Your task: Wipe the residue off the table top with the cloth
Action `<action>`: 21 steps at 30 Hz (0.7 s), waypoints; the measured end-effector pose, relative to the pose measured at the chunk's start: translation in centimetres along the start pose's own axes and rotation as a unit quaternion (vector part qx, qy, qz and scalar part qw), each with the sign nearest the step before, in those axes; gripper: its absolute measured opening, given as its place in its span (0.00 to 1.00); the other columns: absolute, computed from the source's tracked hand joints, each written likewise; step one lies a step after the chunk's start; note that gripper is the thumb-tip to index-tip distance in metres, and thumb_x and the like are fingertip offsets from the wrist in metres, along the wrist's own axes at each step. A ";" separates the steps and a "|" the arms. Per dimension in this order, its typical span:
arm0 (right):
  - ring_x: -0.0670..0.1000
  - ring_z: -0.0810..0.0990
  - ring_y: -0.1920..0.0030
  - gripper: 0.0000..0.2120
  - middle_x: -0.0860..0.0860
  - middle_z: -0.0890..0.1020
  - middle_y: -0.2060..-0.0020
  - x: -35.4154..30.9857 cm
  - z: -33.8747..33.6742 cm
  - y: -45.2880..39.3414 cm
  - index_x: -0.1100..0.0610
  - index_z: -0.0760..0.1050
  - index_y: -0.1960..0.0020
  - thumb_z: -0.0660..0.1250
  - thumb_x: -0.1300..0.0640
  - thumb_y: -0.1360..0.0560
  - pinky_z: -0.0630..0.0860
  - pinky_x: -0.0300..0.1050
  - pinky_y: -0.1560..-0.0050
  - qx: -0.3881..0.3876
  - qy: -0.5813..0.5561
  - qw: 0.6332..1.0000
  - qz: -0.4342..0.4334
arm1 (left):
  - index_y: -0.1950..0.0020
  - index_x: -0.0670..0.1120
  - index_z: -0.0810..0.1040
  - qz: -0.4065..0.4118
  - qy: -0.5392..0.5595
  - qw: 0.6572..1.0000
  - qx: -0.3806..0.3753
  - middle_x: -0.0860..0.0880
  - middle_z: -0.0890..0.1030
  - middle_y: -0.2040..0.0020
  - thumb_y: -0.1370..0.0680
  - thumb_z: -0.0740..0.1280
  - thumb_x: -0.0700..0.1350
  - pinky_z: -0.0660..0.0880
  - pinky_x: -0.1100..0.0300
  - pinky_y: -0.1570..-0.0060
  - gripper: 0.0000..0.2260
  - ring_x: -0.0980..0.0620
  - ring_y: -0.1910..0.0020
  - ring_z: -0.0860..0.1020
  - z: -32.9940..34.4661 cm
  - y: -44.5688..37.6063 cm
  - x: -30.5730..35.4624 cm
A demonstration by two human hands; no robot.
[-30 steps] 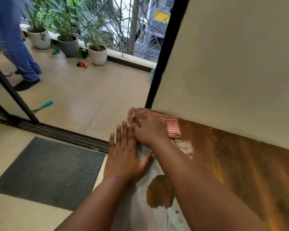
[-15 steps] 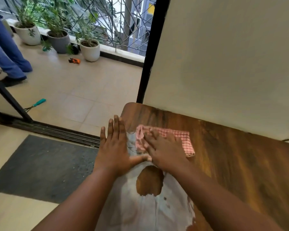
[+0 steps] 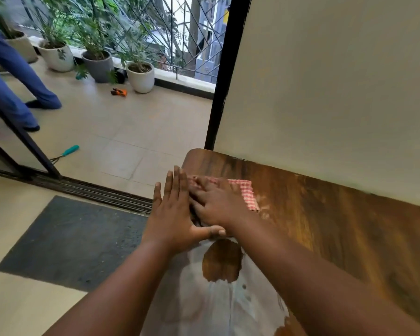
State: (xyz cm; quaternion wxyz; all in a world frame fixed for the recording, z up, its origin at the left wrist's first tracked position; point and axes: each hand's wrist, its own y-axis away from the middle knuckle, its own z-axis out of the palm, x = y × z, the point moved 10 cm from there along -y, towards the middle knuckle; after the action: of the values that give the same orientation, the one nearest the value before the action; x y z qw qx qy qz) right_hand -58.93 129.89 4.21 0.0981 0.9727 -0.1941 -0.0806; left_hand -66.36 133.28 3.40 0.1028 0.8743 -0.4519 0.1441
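Near the far left corner of the wooden worktop (image 3: 337,226), the right hand (image 3: 218,207) is pressing flat on a red checked cloth (image 3: 246,192), fingers spread, grasping nothing. The left hand (image 3: 174,214), also released, is lying flat along the left edge, seemingly bracing. Whitish residue (image 3: 216,311) is covering the near left part.

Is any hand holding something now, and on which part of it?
Nothing is gripped. The right hand presses flat on the left part of the cloth; the left hand is open at the table edge.
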 end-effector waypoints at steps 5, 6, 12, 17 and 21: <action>0.58 0.51 0.26 0.23 0.41 0.48 0.24 6.8 1.4 5.4 0.28 0.41 0.29 0.42 0.32 0.23 0.52 0.61 0.29 -0.044 -0.001 0.998 0.045 | 0.29 0.42 0.24 0.019 0.036 0.999 -0.003 0.45 0.24 0.27 0.40 0.36 0.83 0.28 0.50 0.29 0.57 0.51 0.29 0.25 -0.5 1.2 -0.3; 0.60 0.53 0.26 0.24 0.41 0.48 0.23 8.5 1.5 5.4 0.28 0.40 0.29 0.40 0.32 0.24 0.54 0.62 0.29 -0.055 0.004 0.995 0.079 | 0.28 0.42 0.25 0.012 0.039 0.999 -0.003 0.45 0.24 0.28 0.40 0.34 0.82 0.27 0.50 0.30 0.56 0.51 0.29 0.24 -0.7 1.6 -0.7; 0.57 0.52 0.25 0.25 0.47 0.54 0.23 0.9 -0.7 0.8 0.39 0.48 0.24 0.43 0.37 0.20 0.48 0.59 0.29 0.016 -0.054 0.991 0.120 | 0.28 0.43 0.24 -0.067 0.041 0.997 -0.014 0.46 0.21 0.30 0.39 0.31 0.81 0.23 0.51 0.33 0.53 0.50 0.31 0.22 -0.1 7.1 -3.4; 0.58 0.44 0.25 0.24 0.42 0.47 0.23 -4.6 2.4 5.0 0.33 0.41 0.26 0.43 0.37 0.21 0.43 0.64 0.31 -0.040 -0.026 0.999 0.017 | 0.24 0.42 0.33 -0.007 0.007 1.000 0.021 0.42 0.31 0.24 0.35 0.43 0.81 0.33 0.48 0.28 0.56 0.47 0.25 0.31 0.3 8.1 -1.8; 0.57 0.48 0.25 0.24 0.40 0.48 0.24 1.5 1.7 7.6 0.32 0.43 0.26 0.45 0.36 0.21 0.47 0.62 0.30 -0.045 -0.013 0.998 0.052 | 0.26 0.42 0.28 -0.036 0.032 0.999 0.011 0.43 0.27 0.26 0.35 0.39 0.81 0.34 0.48 0.28 0.54 0.49 0.27 0.27 0.1 7.7 -2.3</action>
State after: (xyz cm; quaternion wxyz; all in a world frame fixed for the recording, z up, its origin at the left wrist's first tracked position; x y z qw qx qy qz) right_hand -60.69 122.11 4.05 0.1427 0.9548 -0.2420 -0.0970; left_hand -73.95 130.59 2.92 0.1126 0.8860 -0.4153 0.1727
